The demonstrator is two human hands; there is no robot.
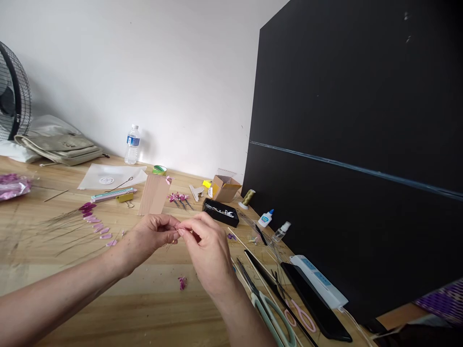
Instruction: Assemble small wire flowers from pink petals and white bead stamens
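Pinched a thin strand (169,246), mostly hidden, in narrowed fingertips of left hand (154,233) and right hand (207,238), slanting down-left, with room between petals (105,236) and scissors (256,295).

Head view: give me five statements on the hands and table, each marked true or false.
1. The left hand and right hand are close together. True.
2. The right hand grips the green-handled scissors. False: the green-handled scissors lie on the table.
3. The small white bottle has a blue tip. True.
4. The water bottle lies on its side. False: the water bottle stands upright.
5. The white power strip lies beside the black panel. True.
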